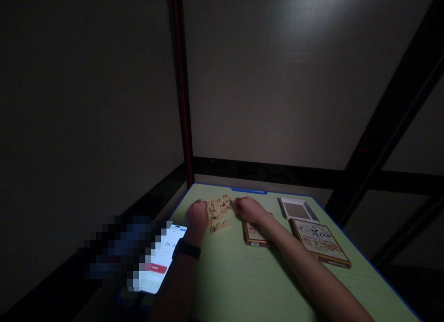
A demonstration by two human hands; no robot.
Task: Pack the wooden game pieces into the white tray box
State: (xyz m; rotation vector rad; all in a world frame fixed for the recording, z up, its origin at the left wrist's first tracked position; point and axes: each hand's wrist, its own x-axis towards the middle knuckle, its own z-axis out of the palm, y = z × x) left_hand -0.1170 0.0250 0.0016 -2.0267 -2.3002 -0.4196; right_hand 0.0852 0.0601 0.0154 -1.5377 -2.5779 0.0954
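Observation:
Round wooden Chinese chess pieces (219, 212) lie in a loose group on the green table (225, 275), some with dark or red characters. My left hand (197, 215), with a dark band on its wrist, is at the group's left edge; its fingers are curled, and what they hold, if anything, is hidden. On the group's right side is my right hand (245, 208), fingers also curled, its fingertips close to the pieces. Whether it grips a piece is too small to make out. My right forearm passes over a flat printed box (256, 238).
Another printed box (321, 241) lies at the right, with an open white tray (299, 210) behind it. A lit phone (156, 262) is at the table's left side. A blue edge (364, 257) rims the table, and walls stand behind and to the left.

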